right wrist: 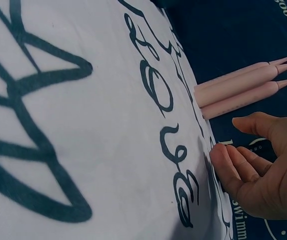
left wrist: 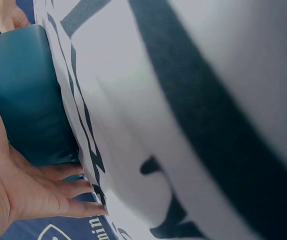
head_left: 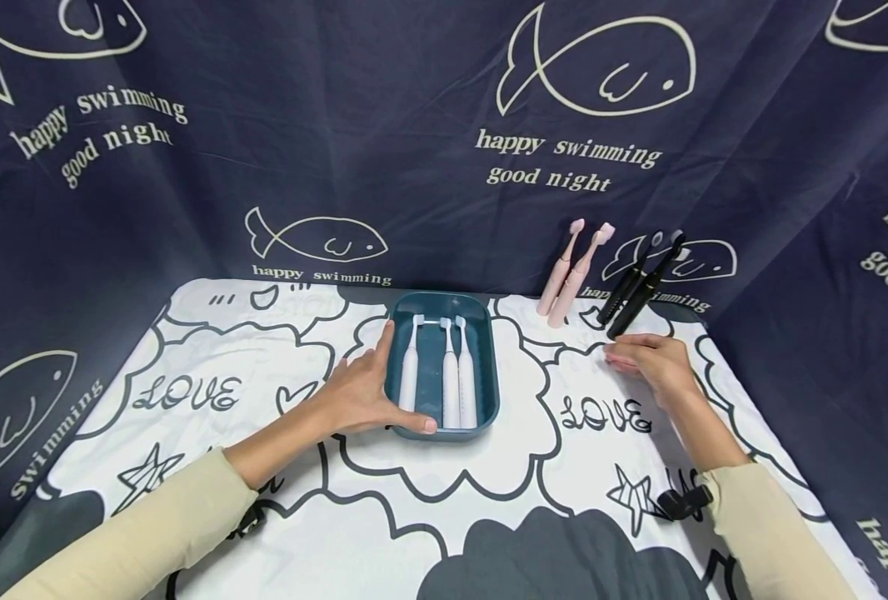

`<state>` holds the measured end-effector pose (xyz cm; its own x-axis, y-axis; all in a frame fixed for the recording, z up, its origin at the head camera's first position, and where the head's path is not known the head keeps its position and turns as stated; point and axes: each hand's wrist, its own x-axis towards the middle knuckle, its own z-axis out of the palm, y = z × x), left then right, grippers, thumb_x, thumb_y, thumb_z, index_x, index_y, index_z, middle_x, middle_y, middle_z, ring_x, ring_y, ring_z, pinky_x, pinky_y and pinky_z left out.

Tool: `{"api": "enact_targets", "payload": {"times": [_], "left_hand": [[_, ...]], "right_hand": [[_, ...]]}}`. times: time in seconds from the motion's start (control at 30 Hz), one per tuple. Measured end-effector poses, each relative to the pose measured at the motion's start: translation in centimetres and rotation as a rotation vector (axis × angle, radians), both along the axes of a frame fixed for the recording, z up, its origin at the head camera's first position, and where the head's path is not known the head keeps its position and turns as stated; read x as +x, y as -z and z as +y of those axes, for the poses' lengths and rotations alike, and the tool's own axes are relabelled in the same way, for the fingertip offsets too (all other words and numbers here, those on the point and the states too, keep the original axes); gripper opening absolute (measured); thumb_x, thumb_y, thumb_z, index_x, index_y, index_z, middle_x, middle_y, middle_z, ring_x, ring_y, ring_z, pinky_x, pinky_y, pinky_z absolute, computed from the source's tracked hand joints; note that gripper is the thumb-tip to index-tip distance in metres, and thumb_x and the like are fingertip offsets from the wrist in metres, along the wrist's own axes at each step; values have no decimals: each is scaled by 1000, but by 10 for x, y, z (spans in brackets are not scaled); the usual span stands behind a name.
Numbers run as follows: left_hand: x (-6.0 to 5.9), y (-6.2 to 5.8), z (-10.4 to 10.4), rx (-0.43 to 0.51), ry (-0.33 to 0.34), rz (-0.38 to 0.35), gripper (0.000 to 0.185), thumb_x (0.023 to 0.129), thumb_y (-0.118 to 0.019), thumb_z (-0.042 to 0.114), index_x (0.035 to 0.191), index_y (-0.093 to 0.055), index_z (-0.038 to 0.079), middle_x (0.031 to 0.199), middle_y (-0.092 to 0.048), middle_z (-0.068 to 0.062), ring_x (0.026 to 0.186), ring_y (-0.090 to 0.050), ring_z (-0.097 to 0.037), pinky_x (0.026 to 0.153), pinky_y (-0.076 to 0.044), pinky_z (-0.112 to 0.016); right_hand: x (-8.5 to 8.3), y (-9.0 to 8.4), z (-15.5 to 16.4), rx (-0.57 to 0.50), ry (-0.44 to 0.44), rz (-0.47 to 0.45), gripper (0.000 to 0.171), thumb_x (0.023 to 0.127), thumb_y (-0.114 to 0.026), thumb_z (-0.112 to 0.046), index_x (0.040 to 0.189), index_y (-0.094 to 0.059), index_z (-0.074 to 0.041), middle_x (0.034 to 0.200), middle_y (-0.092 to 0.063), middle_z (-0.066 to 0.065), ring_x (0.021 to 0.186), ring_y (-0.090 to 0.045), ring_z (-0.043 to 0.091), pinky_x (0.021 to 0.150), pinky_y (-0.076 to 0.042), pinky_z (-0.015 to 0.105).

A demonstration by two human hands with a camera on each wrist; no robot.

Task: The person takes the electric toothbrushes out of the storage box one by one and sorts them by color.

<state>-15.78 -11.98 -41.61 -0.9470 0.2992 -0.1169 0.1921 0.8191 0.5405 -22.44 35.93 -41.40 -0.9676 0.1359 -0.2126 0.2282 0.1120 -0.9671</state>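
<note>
A teal tray point(head_left: 492, 358) sits mid-table with three white electric toothbrushes point(head_left: 450, 377) lying side by side in it, heads away from me. My left hand point(head_left: 361, 390) lies against the tray's left side, fingers straight along the wall and thumb stretched across the front edge. The left wrist view shows the palm and fingers point(left wrist: 38, 197) cupping the tray's wall point(left wrist: 28, 95). My right hand point(head_left: 650, 358) rests on the cloth at the right, fingers loosely bent, holding nothing. It lies just in front of two black toothbrushes point(head_left: 639, 287). In the right wrist view that hand point(right wrist: 263, 170) is below the pink toothbrushes point(right wrist: 238, 87).
Two pink toothbrushes point(head_left: 567, 279) and the black pair lean against the dark blue fish-print backdrop point(head_left: 444, 125) at the table's back right. A white cloth with dark cloud and "LOVE" drawings point(head_left: 189, 392) covers the table. The backdrop closes in the left, rear and right sides.
</note>
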Motion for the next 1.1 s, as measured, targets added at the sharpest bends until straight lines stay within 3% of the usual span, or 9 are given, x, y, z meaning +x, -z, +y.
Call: {"api": "enact_targets", "payload": {"times": [0.13,0.3,0.67,1.1], "left_hand": [[0,1,0,0,-1,-3,176,61,-89,95,183,11,16,178,-43,-28,162,-47,-49,136,-25,-75],[-1,2,-1,1,2,5,176,62,-89,95,182,11,15,175,-47,-29,159,-51,-49,134,-28,-75],[-1,2,0,-1,0,4,176,61,-88,96,182,12,18,176,-45,-28,160,-50,-49,133,-30,-76],[0,0,0,3,0,10,176,61,-89,95,183,11,17,174,-48,-30,157,-54,-48,132,-34,-74]], "right_hand": [[-1,0,-5,46,-1,-12,37,99,-83,-2,132,-68,5,80,-84,-13,79,-83,0,82,-67,22],[-2,0,-10,85,-18,-5,56,101,-83,-4,147,-58,17,81,-83,-14,80,-83,1,84,-66,22],[-3,4,-27,74,-51,-6,61,103,-79,-2,153,-52,22,84,-81,-15,82,-83,1,86,-67,23],[2,3,-52,95,-114,13,57,103,-80,-7,148,-58,20,88,-80,-15,85,-82,0,88,-67,24]]}}
